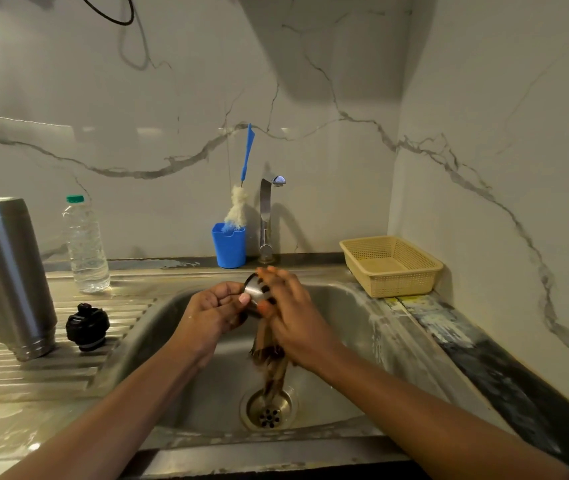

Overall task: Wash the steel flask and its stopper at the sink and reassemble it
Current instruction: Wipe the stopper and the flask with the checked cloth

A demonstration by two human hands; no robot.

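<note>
1. Nearest the lens: both forearms come in from the bottom edge and meet over the sink (pixel 362 341).
2. Left hand (pixel 214 313): fingers curled, thumb pinching the side of a small steel cup (pixel 254 289).
3. Right hand (pixel 293 317): fingers lie over the far side of the same cup, thumb under it. So both hands hold it, none free.
4. I read the cup as the flask's cap, not yet the body or stopper. Early in the wash.
5. Brown streak (pixel 272 365) drops from below the right fingers to the drain (pixel 269 408).
6. Key relation: the stopper (pixel 87 327) sits on the drainboard left of the left fingertips, between them and the flask (pixel 6 271). The left hand is clearly nearer to both.
7. The flask stands mouth down, well left of the fingers, long axis upright, just beside the stopper, not touching.
8. Next reach, I judge: put the cup down, then go left with the left hand. The stopper comes first along that line.
9. Beyond the fingers: tap (pixel 266 216), brush (pixel 241 199) standing in a blue holder (pixel 229 247). Right of them, a basket (pixel 390 268). Left, a plastic bottle (pixel 86 247).
10. Hard to make out:
   - the cup's mouth and inside, covered by fingers
   - whether the streak is dirty water or a wet cloth
   - whether the tap runs
   - the flask's left side, cut off by the frame
</note>
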